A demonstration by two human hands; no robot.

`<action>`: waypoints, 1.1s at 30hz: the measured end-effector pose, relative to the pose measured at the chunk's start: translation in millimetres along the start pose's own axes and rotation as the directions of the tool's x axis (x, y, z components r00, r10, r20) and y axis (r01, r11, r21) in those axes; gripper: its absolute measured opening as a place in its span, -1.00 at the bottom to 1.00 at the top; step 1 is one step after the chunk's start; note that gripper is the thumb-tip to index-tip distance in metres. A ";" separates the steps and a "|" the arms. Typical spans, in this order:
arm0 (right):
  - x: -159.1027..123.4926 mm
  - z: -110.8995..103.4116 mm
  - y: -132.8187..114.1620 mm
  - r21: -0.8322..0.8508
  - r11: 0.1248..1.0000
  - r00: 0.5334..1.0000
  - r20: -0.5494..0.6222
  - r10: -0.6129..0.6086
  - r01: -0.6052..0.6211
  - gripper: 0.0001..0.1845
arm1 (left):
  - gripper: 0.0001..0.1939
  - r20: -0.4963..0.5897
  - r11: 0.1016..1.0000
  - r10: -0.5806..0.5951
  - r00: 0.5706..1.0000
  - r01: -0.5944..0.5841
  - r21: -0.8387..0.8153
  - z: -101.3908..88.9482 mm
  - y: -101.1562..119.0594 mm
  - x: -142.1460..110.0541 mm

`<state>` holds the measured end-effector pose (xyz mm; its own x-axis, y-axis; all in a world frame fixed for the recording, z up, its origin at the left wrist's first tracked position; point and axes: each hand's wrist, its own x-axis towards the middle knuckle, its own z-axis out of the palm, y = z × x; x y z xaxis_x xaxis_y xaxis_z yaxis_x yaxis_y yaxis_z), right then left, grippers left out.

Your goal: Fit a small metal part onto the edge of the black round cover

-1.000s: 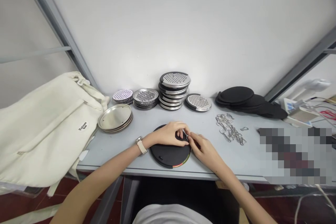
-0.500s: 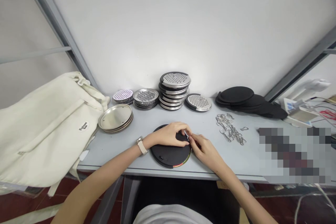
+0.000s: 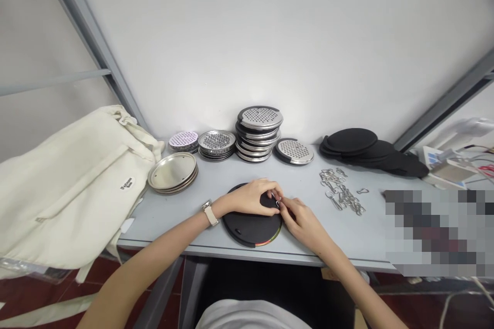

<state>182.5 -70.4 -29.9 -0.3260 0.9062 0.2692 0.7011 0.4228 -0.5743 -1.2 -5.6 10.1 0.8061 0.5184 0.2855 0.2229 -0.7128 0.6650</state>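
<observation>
Round flat black disc, on the grey table. At its rim, the right hand pinches a small silvery metal piece; the left hand curls over the disc (grip hidden).

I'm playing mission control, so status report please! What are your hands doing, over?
Left hand over black disc, hiding part of it. Right hand, fingertips at small metal piece near disc's edge. Metal clips lie off to the right.
</observation>
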 end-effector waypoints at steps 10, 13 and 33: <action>-1.4 0.9 -2.6 -0.013 1.000 1.000 -0.010 0.006 -0.006 -0.75 | -0.70 0.004 0.999 0.003 1.000 -0.003 -0.035 0.1 -1.5 -1.3; -1.9 1.2 -4.7 -0.005 1.000 0.999 -0.023 0.028 -0.028 -0.76 | -0.71 -0.002 0.999 0.017 1.000 -0.017 -0.030 -0.2 -0.7 -1.3; -2.2 2.5 -4.2 -0.059 0.998 0.999 -0.037 0.031 -0.033 -0.72 | -0.69 0.007 0.997 0.017 1.000 -0.016 -0.074 1.1 -2.3 0.4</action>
<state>178.7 -74.2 -30.0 -0.2803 0.9184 0.2793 0.7475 0.3914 -0.5367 -0.7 -4.3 8.0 0.8133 0.5032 0.2921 0.1686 -0.6843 0.7095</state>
